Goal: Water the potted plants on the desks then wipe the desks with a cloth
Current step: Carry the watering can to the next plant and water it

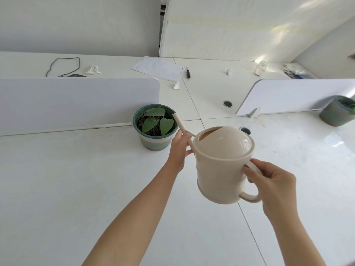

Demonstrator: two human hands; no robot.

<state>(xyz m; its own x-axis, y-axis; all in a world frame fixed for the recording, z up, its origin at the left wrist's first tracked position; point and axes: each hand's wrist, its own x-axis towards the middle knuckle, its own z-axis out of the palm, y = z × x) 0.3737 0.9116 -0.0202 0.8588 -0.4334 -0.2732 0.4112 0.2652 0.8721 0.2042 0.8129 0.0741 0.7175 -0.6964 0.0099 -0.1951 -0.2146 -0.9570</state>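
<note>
right hand (272, 186) grips handle of beige watering can (222, 166), held above desk (76, 189). left hand (179, 150) pinches spout, tip over rim of potted plant (155, 126) at desk's back edge. second pot (338, 113) at far right edge.

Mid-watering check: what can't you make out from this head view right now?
- Water level: the watering can has a domed lid that hides the inside.
- Any stream from the spout: too fine to see.
- Second pot: cut off by the right edge.
- Left hand fingertips: hidden behind the spout.
- Right hand on the handle: palm hidden.
</note>
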